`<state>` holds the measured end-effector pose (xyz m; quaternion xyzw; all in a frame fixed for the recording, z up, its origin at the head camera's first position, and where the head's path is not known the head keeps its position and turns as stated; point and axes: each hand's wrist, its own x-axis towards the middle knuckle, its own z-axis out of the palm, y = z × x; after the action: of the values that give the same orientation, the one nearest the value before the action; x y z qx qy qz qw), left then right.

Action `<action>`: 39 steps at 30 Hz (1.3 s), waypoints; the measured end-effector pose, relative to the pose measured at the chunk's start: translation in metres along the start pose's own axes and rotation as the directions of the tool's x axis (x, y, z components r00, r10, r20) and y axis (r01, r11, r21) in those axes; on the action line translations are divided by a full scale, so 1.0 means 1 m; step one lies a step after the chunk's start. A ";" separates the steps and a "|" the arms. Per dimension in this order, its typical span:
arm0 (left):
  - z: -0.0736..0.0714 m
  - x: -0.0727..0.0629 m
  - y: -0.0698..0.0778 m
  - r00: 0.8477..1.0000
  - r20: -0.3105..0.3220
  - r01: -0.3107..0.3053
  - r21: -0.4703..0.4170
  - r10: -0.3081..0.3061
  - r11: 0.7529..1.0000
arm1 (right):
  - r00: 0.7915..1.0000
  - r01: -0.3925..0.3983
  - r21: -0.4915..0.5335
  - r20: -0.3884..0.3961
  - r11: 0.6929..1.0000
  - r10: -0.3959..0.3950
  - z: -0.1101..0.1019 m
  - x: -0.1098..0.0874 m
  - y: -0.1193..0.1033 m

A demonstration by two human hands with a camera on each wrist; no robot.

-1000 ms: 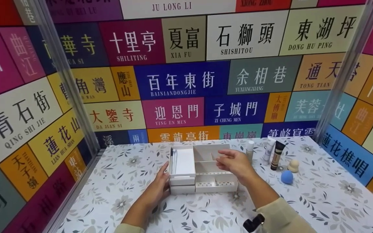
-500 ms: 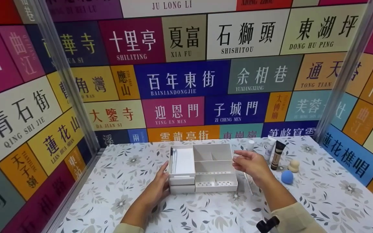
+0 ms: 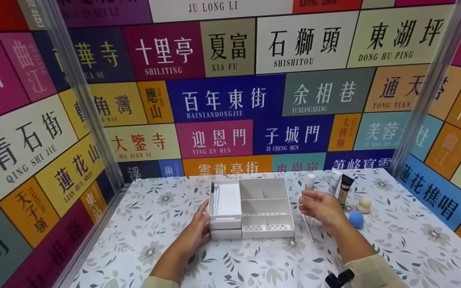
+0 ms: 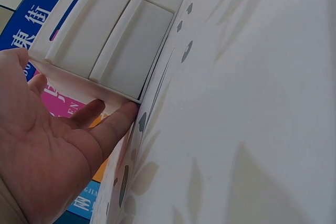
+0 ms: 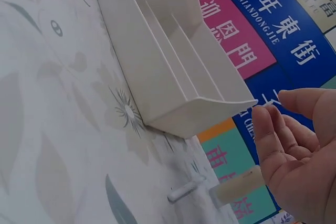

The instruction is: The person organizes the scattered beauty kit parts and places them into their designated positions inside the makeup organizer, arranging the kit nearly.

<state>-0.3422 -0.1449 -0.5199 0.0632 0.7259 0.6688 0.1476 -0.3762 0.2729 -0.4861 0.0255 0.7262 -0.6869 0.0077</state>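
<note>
My left hand [image 3: 196,229] steadies the left side of a white desktop organizer [image 3: 268,233], its fairly straight fingers [image 4: 113,125] touching the side wall beside two small drawers [image 4: 123,48]. Thin brush-like sticks [image 3: 215,200] lie in the organizer's upper left tray. To the right of it, my right hand [image 3: 323,206] hovers with loosely bent fingers and thumb, nothing between them. Just behind its fingertips stands a small bottle with a white cap [image 3: 310,182]. A slim white stick [image 3: 308,229] lies on the tabletop below that hand.
A white tube [image 3: 335,180] and a black and gold tube [image 3: 346,189] stand past my right hand, partly covered by it. Nearer lie a blue makeup sponge [image 3: 356,219] and a beige gourd-shaped sponge [image 3: 363,205]. Sign-printed panels [image 3: 224,100] wall in the floral-covered table [image 3: 150,224].
My right hand has moved right, from over the organizer's compartments to beside the bottle. The slim white stick has come into sight on the table. My left hand has stayed put.
</note>
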 end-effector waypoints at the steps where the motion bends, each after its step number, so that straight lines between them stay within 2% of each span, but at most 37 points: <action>1: 0.000 0.000 0.000 1.000 -0.002 0.001 0.000 -0.001 1.000 | 1.000 -0.001 -0.004 -0.004 1.000 0.001 -0.002 0.001 0.002; 6: 0.002 0.001 -0.001 1.000 -0.009 -0.001 0.007 0.002 1.000 | 0.999 -0.029 -0.034 -0.020 0.999 0.028 -0.011 0.005 0.014; 14: 0.002 0.002 0.002 1.000 -0.006 0.008 0.011 -0.008 1.000 | 0.992 -0.117 -0.059 -0.051 0.991 0.114 -0.021 0.009 0.032; 19: 0.002 0.003 0.002 1.000 -0.015 0.024 0.013 -0.024 1.000 | 0.988 -0.149 -0.086 -0.054 0.985 0.144 -0.024 0.011 0.039; 27: 0.003 0.004 0.001 1.000 -0.020 0.009 0.008 -0.009 1.000 | 0.982 -0.189 -0.124 -0.050 0.974 0.184 -0.025 0.013 0.046; 32: 0.002 0.004 -0.001 1.000 -0.015 0.015 -0.010 -0.015 1.000 | 0.978 -0.205 -0.143 -0.064 0.968 0.198 -0.023 0.014 0.047; 39: 0.001 0.004 0.002 0.999 -0.014 0.033 -0.025 -0.033 0.999 | 0.985 -0.170 -0.231 -0.053 0.958 0.162 -0.021 0.016 0.045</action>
<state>-0.3455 -0.1428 -0.5188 0.0445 0.7194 0.6758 0.1540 -0.3891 0.2965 -0.5310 0.0967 0.7976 -0.5927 0.0559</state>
